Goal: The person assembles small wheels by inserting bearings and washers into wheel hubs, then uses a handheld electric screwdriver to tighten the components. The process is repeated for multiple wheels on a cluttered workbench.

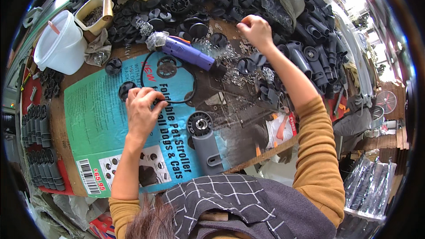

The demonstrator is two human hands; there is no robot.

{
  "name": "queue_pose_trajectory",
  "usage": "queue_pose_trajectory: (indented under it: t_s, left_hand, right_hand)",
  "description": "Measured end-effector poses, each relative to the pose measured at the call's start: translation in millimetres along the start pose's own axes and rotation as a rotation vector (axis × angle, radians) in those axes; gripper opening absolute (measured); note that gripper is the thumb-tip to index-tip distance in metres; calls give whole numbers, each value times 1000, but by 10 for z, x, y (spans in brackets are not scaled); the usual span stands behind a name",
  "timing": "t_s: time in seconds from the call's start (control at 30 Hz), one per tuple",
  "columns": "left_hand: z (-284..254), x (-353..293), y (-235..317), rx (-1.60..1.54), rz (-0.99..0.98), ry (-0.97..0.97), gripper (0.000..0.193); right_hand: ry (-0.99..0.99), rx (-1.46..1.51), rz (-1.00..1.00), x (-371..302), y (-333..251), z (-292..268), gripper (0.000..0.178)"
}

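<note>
My left hand (144, 106) is closed over the printed cardboard sheet (88, 110), fingers curled down beside a round black plastic cap (127, 90). A dark bit shows at its thumb, too hidden to name. Farther right, my right hand (256, 31) is pinched above small metal pieces (241, 51) strewn on the table; what it may hold is too small to see. A purple power screwdriver (188, 55) with a black cable lies between the hands. Nearer me rests a grey plastic bracket (207, 150) with a black wheel-like part (199, 124) and a metal centre at its far end.
Black plastic parts (177, 4) heap along the back, with grey tubular parts (310, 57) at right. A white bucket (59, 44) and a cream tub with a wooden handle (93, 15) stand back left. Grey brackets (42, 126) line the left edge. A clear-wrapped bundle (369, 186) sits lower right.
</note>
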State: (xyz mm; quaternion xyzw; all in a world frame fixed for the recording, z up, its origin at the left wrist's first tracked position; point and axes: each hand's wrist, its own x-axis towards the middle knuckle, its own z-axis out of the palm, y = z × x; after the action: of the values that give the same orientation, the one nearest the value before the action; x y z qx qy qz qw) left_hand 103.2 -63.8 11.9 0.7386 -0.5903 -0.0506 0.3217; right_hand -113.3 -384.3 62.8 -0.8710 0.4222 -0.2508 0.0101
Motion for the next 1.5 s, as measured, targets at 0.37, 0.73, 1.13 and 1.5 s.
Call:
queue_pose_trajectory:
  t_s: [0.37,0.73,1.13,1.5]
  left_hand:
    - [-41,-10,13,-75,-65,-32,20]
    - [-28,-90,836,-1256,-375,-131,37]
    - [31,-545,616,-700,-263,-159,51]
    - [205,-646,599,-274,-143,-319,93]
  right_hand:
    - [-40,287,115,225,131,105,39]
    - [-343,1108,229,-1669,-1294,-870,48]
    - [-315,640,143,-2273,-975,-733,33]
    - [-319,689,-122,-1979,-1241,-743,35]
